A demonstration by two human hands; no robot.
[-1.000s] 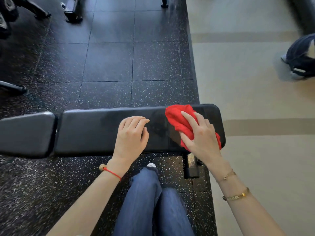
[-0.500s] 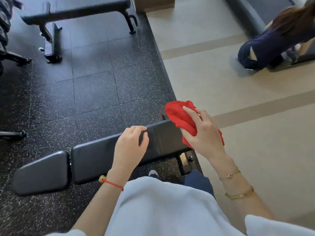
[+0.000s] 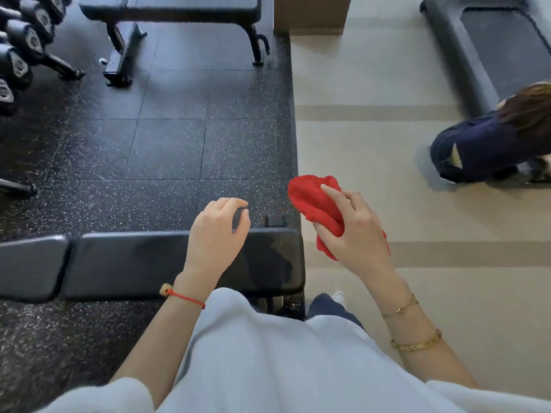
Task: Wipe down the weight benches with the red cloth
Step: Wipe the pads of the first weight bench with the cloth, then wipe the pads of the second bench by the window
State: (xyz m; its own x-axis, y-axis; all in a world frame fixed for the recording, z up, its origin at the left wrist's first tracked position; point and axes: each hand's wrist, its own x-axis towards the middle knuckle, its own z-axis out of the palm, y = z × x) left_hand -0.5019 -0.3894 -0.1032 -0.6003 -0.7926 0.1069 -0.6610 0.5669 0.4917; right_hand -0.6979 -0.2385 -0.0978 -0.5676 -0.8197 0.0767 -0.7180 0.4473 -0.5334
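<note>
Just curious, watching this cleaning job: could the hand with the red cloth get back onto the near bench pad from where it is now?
Probably yes. The right hand grips the red cloth just past the near bench pad end, with nothing between them.

I count two black padded weight benches: one [image 3: 149, 263] directly under my hands, another [image 3: 179, 7] far beyond them. One crumpled red cloth [image 3: 313, 204]. Five black dumbbell ends [image 3: 26, 40] racked far left. One crouching person [image 3: 483, 144] off right.

a gym: padded weight benches [image 3: 179, 260] on speckled rubber flooring [image 3: 167, 150], a dumbbell rack [image 3: 21, 55], a treadmill [image 3: 501, 40].
</note>
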